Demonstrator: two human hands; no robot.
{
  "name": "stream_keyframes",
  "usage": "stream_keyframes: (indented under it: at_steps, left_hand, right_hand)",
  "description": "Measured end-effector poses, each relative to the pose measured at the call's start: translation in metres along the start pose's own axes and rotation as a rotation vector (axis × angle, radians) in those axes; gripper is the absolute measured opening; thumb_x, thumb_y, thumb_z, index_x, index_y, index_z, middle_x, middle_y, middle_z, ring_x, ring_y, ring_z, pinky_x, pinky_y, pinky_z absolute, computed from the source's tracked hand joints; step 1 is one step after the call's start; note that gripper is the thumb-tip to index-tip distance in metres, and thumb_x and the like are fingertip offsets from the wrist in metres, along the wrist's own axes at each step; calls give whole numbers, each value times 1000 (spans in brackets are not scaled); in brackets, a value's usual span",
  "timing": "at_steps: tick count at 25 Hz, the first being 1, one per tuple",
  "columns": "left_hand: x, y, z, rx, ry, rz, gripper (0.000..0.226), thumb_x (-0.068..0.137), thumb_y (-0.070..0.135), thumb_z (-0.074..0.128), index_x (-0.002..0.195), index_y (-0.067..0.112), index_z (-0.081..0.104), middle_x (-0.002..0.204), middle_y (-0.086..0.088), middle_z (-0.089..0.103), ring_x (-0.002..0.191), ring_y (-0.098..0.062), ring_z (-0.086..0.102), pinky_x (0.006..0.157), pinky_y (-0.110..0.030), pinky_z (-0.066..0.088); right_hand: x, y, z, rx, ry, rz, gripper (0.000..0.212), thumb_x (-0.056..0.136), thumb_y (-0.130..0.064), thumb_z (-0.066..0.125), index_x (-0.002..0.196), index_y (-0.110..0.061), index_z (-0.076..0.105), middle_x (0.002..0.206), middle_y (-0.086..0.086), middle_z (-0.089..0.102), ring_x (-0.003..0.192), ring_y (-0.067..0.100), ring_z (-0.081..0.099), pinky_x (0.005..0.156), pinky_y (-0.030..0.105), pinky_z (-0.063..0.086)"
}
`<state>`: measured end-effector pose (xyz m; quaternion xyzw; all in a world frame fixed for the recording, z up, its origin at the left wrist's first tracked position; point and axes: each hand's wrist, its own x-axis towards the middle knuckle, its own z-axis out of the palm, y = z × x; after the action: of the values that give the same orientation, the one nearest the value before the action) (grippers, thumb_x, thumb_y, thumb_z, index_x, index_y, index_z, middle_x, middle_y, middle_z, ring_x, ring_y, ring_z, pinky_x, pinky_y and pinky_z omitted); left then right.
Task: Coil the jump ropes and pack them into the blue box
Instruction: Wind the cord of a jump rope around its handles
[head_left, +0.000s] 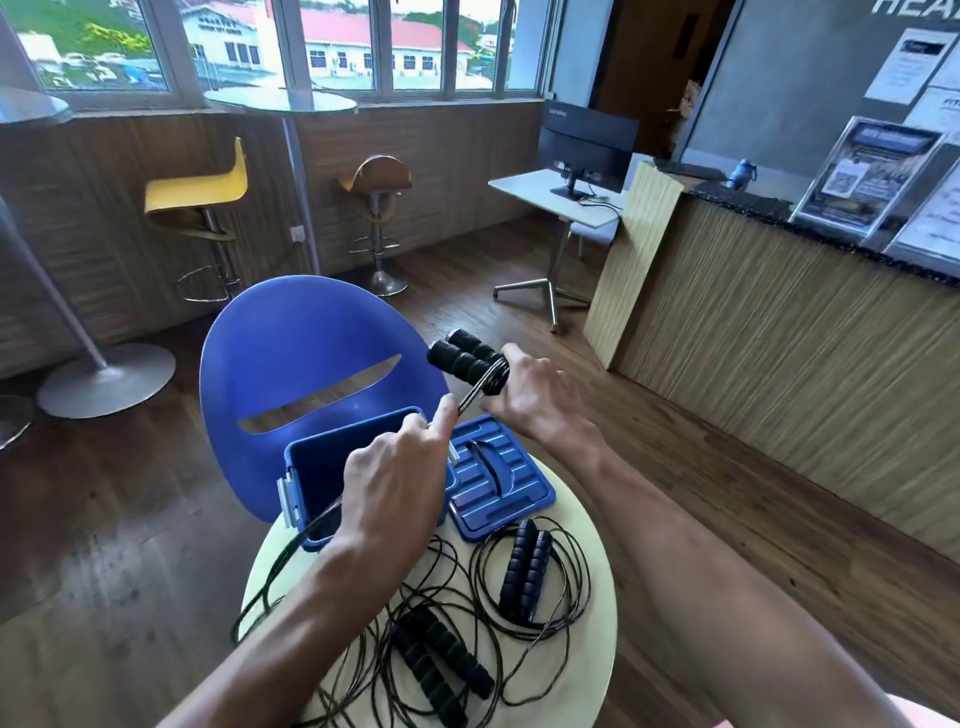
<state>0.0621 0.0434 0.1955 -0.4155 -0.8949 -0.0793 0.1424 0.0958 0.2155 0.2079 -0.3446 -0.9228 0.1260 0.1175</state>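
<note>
My right hand (535, 397) grips a pair of black foam handles (462, 353) held together above the table, with cord wound around their near end. My left hand (400, 473) pinches that rope's cord (470, 397) just below the handles; the cord trails down past the open blue box (322, 457) and off the table's left side. The box's lid (498, 480) lies flat beside it on the right. Two more jump ropes rest on the round table (597, 571): one with dark blue handles (524, 569), one with black handles (441, 665), both amid loose cord loops.
A blue chair (291, 348) stands right behind the table. Bar stools (202, 202) and a tall glass table (283, 104) line the window wall. A reception counter (779, 312) runs along the right, with a desk and monitor (587, 150) behind it.
</note>
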Motion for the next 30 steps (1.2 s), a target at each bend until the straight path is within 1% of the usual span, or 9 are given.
stream_keyframes:
  at_steps: [3, 6, 8, 12, 14, 18, 22, 27, 30]
  left_hand:
    - [-9, -10, 27, -213, 111, 33, 59, 88, 15, 67, 142, 25, 45, 76, 3, 64, 68, -20, 62, 50, -29, 35]
    - [-7, -16, 48, -918, -51, -97, 42, 100, 45, 35, 132, 29, 56, 73, 6, 60, 64, -6, 52, 61, -21, 39]
    - [-1, -25, 54, -1241, -200, -129, 41, 97, 45, 35, 117, 28, 67, 67, 5, 52, 56, -4, 40, 56, -17, 33]
    - [4, -40, 47, -1584, -454, -115, 29, 99, 28, 48, 110, 16, 72, 77, -1, 59, 70, -16, 42, 67, -23, 39]
    - [6, -44, 44, -1560, -448, -68, 27, 98, 27, 50, 103, 15, 73, 76, -4, 63, 70, -17, 48, 73, -28, 43]
    - [12, -54, 60, -1114, -261, 91, 21, 94, 45, 55, 90, 33, 72, 79, 1, 73, 71, -30, 62, 74, -45, 53]
    - [26, -66, 70, -838, -110, 291, 41, 87, 64, 52, 99, 31, 72, 88, 5, 71, 77, -22, 65, 73, -41, 54]
    - [50, -71, 49, -899, -119, 328, 26, 83, 49, 67, 103, 33, 69, 98, 9, 67, 85, -11, 65, 72, -35, 53]
    - [64, -81, 38, -798, -100, 492, 29, 84, 49, 61, 91, 23, 73, 93, 6, 72, 88, -16, 67, 78, -42, 53]
  right_hand:
    - [6, 0, -6, 145, -25, 7, 40, 80, -39, 74, 113, -22, 58, 99, 5, 71, 91, 29, 67, 66, 30, 42]
    - [2, -1, -7, 255, -51, -44, 39, 76, -37, 76, 109, -24, 61, 94, 1, 71, 89, 25, 67, 74, 36, 54]
    - [1, -3, -7, 296, -55, -63, 38, 75, -36, 76, 109, -24, 62, 93, -1, 70, 89, 23, 66, 78, 38, 55]
    - [-1, 3, -7, 292, -56, -47, 39, 76, -36, 78, 110, -25, 63, 95, 0, 70, 88, 22, 65, 73, 33, 52]
    - [-1, 8, -8, 279, -50, -48, 39, 75, -37, 78, 109, -25, 63, 93, 0, 70, 86, 23, 65, 69, 29, 47]
    - [-9, 6, -9, 344, -157, -125, 38, 74, -31, 81, 108, -22, 66, 90, -1, 70, 80, 19, 65, 58, 25, 45]
    - [-22, -2, -9, 409, -351, -321, 39, 71, -32, 86, 102, -19, 65, 89, -2, 69, 80, 15, 65, 71, 33, 55]
    - [-36, -3, -15, 460, -392, -390, 49, 69, -60, 83, 94, -23, 62, 82, -1, 66, 74, 14, 62, 69, 34, 52]
    - [-42, -2, -22, 454, -404, -467, 41, 73, -56, 82, 88, -24, 61, 76, -1, 64, 67, 12, 58, 63, 30, 48]
